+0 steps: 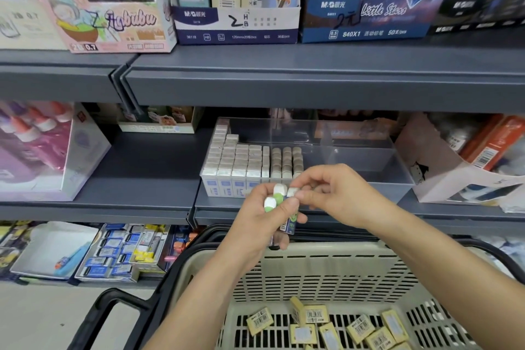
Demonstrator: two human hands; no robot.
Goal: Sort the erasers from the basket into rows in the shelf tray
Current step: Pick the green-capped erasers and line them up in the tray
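head view | risk: left hand (pixel 264 224) clutches several green-and-white erasers (pixel 277 194) in a loose bunch, so tugging one free could spill the rest (the basket (pixel 326 250) sits right below) | left: fingers curled round the bunch, in front of the shelf tray (pixel 369 162) | right hand (pixel 338 196): thumb and forefinger pinch one eraser's tip | yellow erasers (pixel 360 327) lie in the basket

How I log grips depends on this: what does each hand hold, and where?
Left hand grips several green-and-white erasers round their lower bodies; right hand pinches one eraser by its white top.
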